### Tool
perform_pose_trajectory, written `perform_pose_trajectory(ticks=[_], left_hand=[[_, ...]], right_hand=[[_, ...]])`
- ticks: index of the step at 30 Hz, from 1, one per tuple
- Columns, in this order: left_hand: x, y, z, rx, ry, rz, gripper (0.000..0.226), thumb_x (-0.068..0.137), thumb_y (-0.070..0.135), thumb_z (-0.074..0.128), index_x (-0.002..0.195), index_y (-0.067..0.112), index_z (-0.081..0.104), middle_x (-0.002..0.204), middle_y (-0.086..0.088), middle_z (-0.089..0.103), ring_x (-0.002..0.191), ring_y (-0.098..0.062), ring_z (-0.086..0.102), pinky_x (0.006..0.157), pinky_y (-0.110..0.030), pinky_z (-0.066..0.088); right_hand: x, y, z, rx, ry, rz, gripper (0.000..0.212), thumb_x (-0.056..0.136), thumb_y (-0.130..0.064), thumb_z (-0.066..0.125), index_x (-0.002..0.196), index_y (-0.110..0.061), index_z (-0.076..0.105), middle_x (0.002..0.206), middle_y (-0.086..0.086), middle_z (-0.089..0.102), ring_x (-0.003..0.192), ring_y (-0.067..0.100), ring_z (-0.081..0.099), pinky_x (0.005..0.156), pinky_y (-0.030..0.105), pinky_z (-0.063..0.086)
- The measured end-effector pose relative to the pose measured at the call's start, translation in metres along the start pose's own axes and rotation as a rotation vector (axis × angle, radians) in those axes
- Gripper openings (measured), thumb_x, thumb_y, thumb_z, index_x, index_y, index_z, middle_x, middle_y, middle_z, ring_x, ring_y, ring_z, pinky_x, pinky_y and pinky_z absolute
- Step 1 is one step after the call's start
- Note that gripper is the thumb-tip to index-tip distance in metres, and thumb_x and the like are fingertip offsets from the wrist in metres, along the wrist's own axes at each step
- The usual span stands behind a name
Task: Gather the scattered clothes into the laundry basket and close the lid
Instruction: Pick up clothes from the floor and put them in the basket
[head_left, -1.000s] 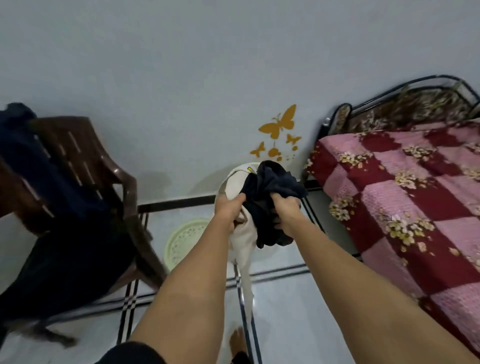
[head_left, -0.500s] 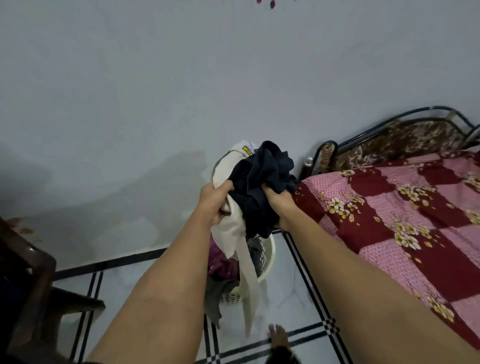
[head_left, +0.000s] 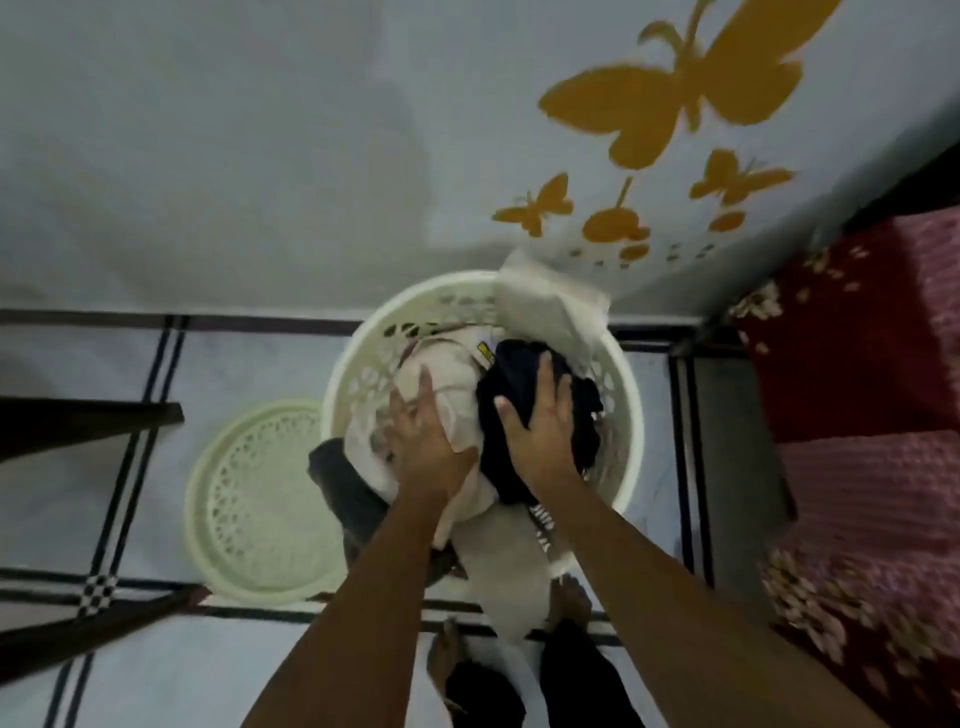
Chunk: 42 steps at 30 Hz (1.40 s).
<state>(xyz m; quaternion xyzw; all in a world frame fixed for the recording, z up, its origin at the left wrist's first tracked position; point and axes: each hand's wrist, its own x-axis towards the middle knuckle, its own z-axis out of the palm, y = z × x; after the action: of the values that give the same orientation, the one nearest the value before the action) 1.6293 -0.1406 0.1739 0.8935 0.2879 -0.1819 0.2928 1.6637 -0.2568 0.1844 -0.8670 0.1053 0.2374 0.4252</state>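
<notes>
A round cream laundry basket (head_left: 626, 415) with cut-out sides stands on the floor against the wall. Clothes fill it: a cream garment (head_left: 457, 382) lies on the left and hangs over the near rim, and a dark navy garment (head_left: 519, 374) lies on the right. My left hand (head_left: 423, 441) lies flat, fingers spread, on the cream garment. My right hand (head_left: 540, 421) lies flat on the navy garment. A grey cloth (head_left: 348, 483) hangs over the basket's left rim. The basket's round cream lid (head_left: 249, 504) lies flat on the floor to the left.
A bed with a red and pink flowered cover (head_left: 872, 415) stands close on the right. Dark chair legs (head_left: 78, 421) reach in from the left. My bare feet (head_left: 569, 597) stand just in front of the basket. Orange butterfly stickers (head_left: 670, 98) mark the wall.
Both hands held the cream and navy clothes up in the air before. They have come down, and the clothes now lie in the basket under my flat, open palms. The view has tipped downward.
</notes>
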Motion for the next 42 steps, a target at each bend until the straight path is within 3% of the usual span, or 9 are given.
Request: perform_pose_trajectory(ticks=[6, 17, 21, 24, 26, 29, 32, 37, 42], left_hand=[[0.073, -0.057, 0.073, 0.375, -0.18, 0.268, 0.091, 0.079, 0.065, 0.037, 0.149, 0.025, -0.006, 0.158, -0.019, -0.007, 0.146, -0.033, -0.009, 0.116, -0.053, -0.004], [0.066, -0.082, 0.093, 0.145, -0.253, 0.127, 0.073, 0.093, 0.041, 0.046, 0.15, 0.025, 0.003, 0.16, -0.014, 0.003, 0.146, -0.034, 0.005, 0.118, -0.047, 0.013], [0.0, -0.069, 0.066, 0.036, -0.34, 0.086, 0.062, 0.096, 0.035, 0.041, 0.149, 0.013, 0.018, 0.157, -0.014, 0.017, 0.145, -0.029, 0.016, 0.117, -0.042, 0.018], [-0.041, -0.061, 0.051, -0.079, -0.366, 0.112, 0.051, 0.098, 0.026, 0.04, 0.145, 0.008, 0.031, 0.149, -0.015, 0.038, 0.137, -0.027, 0.036, 0.113, -0.036, 0.029], [-0.053, -0.058, 0.048, -0.081, -0.329, 0.078, 0.046, 0.098, 0.021, 0.04, 0.142, 0.008, 0.036, 0.143, -0.016, 0.047, 0.132, -0.028, 0.043, 0.109, -0.034, 0.032], [-0.065, -0.06, 0.041, -0.126, -0.285, 0.082, 0.042, 0.097, 0.018, 0.039, 0.138, 0.009, 0.042, 0.135, -0.018, 0.055, 0.125, -0.031, 0.05, 0.107, -0.036, 0.036], [-0.064, -0.065, 0.03, -0.311, -0.255, 0.072, 0.037, 0.1, 0.019, 0.035, 0.131, 0.006, 0.05, 0.133, -0.016, 0.055, 0.125, -0.03, 0.05, 0.104, -0.03, 0.037], [-0.043, -0.051, 0.005, -0.943, -0.317, -0.39, 0.045, 0.098, 0.043, 0.032, 0.123, 0.013, 0.054, 0.114, -0.009, 0.06, 0.106, -0.026, 0.057, 0.1, -0.039, 0.041], [-0.023, -0.038, -0.015, -1.139, -0.378, -0.32, 0.062, 0.088, 0.056, 0.047, 0.134, 0.015, 0.045, 0.13, -0.008, 0.057, 0.117, -0.026, 0.056, 0.093, -0.039, 0.047]], right_hand=[[0.069, 0.083, 0.059, -0.431, -0.344, -0.048, 0.057, 0.099, -0.049, 0.023, 0.151, -0.039, 0.001, 0.162, 0.001, -0.014, 0.148, 0.034, -0.013, 0.114, 0.062, 0.009], [0.073, 0.112, 0.058, -0.384, -0.399, -0.013, 0.058, 0.098, -0.05, 0.03, 0.148, -0.021, 0.031, 0.15, 0.015, 0.037, 0.139, 0.036, 0.034, 0.11, 0.05, 0.034], [-0.002, 0.081, 0.013, -0.558, -0.494, 0.151, 0.055, 0.094, -0.057, 0.037, 0.086, -0.006, 0.058, 0.09, 0.011, 0.063, 0.091, 0.028, 0.06, 0.074, 0.031, 0.045], [-0.05, 0.071, 0.001, -0.844, -0.584, 0.109, 0.067, 0.086, -0.065, 0.045, 0.12, -0.009, 0.059, 0.126, 0.009, 0.06, 0.124, 0.027, 0.051, 0.11, 0.043, 0.027], [-0.065, 0.071, 0.003, -0.883, -0.555, 0.103, 0.066, 0.081, -0.061, 0.056, 0.126, -0.014, 0.056, 0.133, 0.007, 0.056, 0.131, 0.027, 0.044, 0.114, 0.046, 0.019], [-0.07, 0.065, 0.007, -0.728, -0.448, 0.146, 0.047, 0.079, -0.044, 0.069, 0.108, -0.008, 0.06, 0.116, 0.01, 0.062, 0.117, 0.027, 0.052, 0.102, 0.039, 0.034], [-0.059, 0.042, 0.0, -0.317, -0.425, 0.243, 0.028, 0.081, -0.025, 0.072, 0.077, -0.005, 0.052, 0.079, 0.009, 0.052, 0.073, 0.019, 0.052, 0.064, 0.027, 0.039], [-0.024, -0.015, -0.023, 0.395, -0.076, 0.365, 0.043, 0.085, -0.013, 0.068, 0.123, 0.001, 0.056, 0.123, 0.02, 0.061, 0.111, 0.034, 0.06, 0.101, 0.042, 0.047], [-0.006, -0.047, -0.016, 0.567, -0.138, 0.214, 0.052, 0.088, -0.003, 0.06, 0.137, -0.008, 0.045, 0.126, 0.005, 0.058, 0.103, 0.016, 0.058, 0.091, 0.026, 0.043]])
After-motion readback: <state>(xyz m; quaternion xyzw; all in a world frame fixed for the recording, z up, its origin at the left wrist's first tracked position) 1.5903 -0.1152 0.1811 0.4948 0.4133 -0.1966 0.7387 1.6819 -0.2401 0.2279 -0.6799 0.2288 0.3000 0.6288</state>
